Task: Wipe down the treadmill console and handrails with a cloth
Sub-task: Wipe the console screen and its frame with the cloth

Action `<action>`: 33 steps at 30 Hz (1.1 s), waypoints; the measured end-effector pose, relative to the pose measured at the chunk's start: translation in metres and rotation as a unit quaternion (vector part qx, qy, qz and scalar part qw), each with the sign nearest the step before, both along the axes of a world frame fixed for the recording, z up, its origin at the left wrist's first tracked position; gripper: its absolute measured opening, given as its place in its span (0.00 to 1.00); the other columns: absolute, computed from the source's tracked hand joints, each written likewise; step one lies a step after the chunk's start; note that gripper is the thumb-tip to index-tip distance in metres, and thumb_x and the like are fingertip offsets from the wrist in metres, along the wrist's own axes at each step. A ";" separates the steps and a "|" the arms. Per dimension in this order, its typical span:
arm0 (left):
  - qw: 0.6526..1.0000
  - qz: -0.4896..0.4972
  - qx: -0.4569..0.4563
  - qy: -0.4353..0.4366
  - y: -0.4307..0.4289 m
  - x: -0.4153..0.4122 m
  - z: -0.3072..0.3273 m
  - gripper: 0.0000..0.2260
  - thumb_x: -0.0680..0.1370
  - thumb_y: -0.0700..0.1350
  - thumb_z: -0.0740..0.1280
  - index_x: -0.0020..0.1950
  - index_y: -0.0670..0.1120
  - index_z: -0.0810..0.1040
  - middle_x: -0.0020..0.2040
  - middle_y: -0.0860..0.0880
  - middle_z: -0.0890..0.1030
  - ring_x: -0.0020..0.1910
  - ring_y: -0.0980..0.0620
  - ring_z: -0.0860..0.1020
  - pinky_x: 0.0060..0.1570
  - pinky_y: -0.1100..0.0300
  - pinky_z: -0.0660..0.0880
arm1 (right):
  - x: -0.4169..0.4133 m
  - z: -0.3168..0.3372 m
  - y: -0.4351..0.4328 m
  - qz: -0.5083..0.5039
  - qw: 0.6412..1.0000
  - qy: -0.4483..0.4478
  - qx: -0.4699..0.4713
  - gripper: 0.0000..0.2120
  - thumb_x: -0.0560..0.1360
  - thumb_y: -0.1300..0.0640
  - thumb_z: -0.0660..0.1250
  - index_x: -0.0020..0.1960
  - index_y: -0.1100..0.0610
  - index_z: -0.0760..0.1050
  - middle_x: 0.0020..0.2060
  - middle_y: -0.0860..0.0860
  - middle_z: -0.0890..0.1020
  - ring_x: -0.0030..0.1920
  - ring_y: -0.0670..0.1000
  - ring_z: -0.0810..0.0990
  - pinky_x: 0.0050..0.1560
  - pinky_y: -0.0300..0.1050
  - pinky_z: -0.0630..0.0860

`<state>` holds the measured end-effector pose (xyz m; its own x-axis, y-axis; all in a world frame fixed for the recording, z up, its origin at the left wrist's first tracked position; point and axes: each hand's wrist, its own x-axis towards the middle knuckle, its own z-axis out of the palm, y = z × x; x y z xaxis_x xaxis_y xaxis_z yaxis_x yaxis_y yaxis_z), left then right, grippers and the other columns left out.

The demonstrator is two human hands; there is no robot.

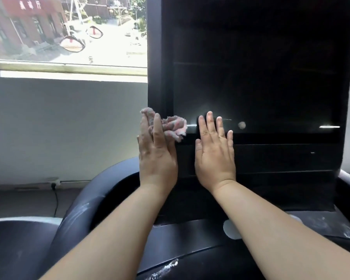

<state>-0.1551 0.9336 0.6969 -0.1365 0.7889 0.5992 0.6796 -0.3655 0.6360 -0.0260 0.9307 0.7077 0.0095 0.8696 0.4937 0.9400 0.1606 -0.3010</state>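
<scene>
The treadmill console (271,81) is a tall black panel with a dark screen, filling the upper right. My left hand (157,152) lies with straight fingers on a crumpled pink and grey cloth (173,125), pressing it against the console's lower left corner. My right hand (214,150) rests flat on the lower edge of the screen, fingers straight and spread, holding nothing. A dark curved handrail (79,215) bends round below and left of the console, streaked with white dust.
A window (67,31) with eye-shaped stickers sits above a pale wall (65,128) at the left. A cable (56,201) runs down from a wall socket. The dusty black console deck (321,223) spreads beneath my forearms, with a pale round spot on it.
</scene>
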 end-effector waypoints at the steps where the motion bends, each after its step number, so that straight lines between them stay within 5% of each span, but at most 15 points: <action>1: 1.000 -0.002 -0.003 -0.007 -0.013 0.003 -0.015 0.24 0.81 0.51 0.50 0.77 0.48 0.53 0.78 0.42 0.49 0.77 0.44 0.53 0.73 0.44 0.55 | -0.001 -0.004 0.000 -0.007 1.000 0.007 0.011 0.26 0.82 0.53 0.48 0.78 0.49 0.47 0.75 0.41 0.41 0.75 0.44 0.37 0.74 0.49 0.34; 9: 0.997 0.013 -0.045 -0.062 -0.039 0.011 -0.032 0.25 0.81 0.47 0.54 0.76 0.51 0.49 0.78 0.47 0.47 0.77 0.44 0.53 0.73 0.46 0.50 | -0.005 -0.008 -0.001 -0.008 0.999 0.021 0.035 0.27 0.80 0.51 0.46 0.78 0.49 0.50 0.76 0.42 0.46 0.76 0.45 0.41 0.74 0.47 0.35; 13: 0.998 0.029 -0.029 -0.048 0.009 0.008 0.023 0.25 0.82 0.45 0.57 0.78 0.48 0.54 0.79 0.44 0.49 0.76 0.44 0.54 0.73 0.51 0.48 | 0.001 0.013 -0.002 -0.022 0.995 0.047 0.082 0.23 0.78 0.52 0.55 0.73 0.50 0.67 0.73 0.47 0.67 0.72 0.52 0.64 0.68 0.52 0.59; 15: 0.998 0.040 -0.020 -0.036 0.032 0.007 0.053 0.24 0.82 0.46 0.56 0.77 0.49 0.56 0.78 0.43 0.50 0.75 0.42 0.56 0.73 0.49 0.52 | 0.005 0.031 0.001 -0.017 0.995 0.054 0.083 0.22 0.78 0.53 0.57 0.71 0.50 0.70 0.69 0.48 0.71 0.68 0.52 0.68 0.65 0.53 0.62; 24: 0.995 0.066 0.008 0.069 0.103 -0.003 0.133 0.27 0.81 0.47 0.58 0.78 0.51 0.53 0.78 0.41 0.50 0.73 0.37 0.57 0.69 0.45 0.59 | 0.031 0.104 0.039 -0.014 0.997 0.020 0.076 0.21 0.80 0.52 0.57 0.72 0.47 0.66 0.74 0.45 0.65 0.70 0.50 0.64 0.66 0.50 0.58; 33: 0.994 0.083 -0.008 0.074 0.160 -0.007 0.210 0.30 0.80 0.45 0.57 0.79 0.52 0.45 0.79 0.45 0.50 0.75 0.40 0.55 0.73 0.46 0.57 | 0.038 0.178 0.096 0.022 0.994 -0.011 0.103 0.23 0.80 0.52 0.55 0.75 0.46 0.61 0.77 0.44 0.58 0.75 0.47 0.56 0.70 0.48 0.52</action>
<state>-0.1619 1.0937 0.9065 -0.1765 0.7726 0.6099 0.8162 -0.2314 0.5293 0.0121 1.0270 0.8854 -0.0393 0.7492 0.6612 0.9370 0.2575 -0.2361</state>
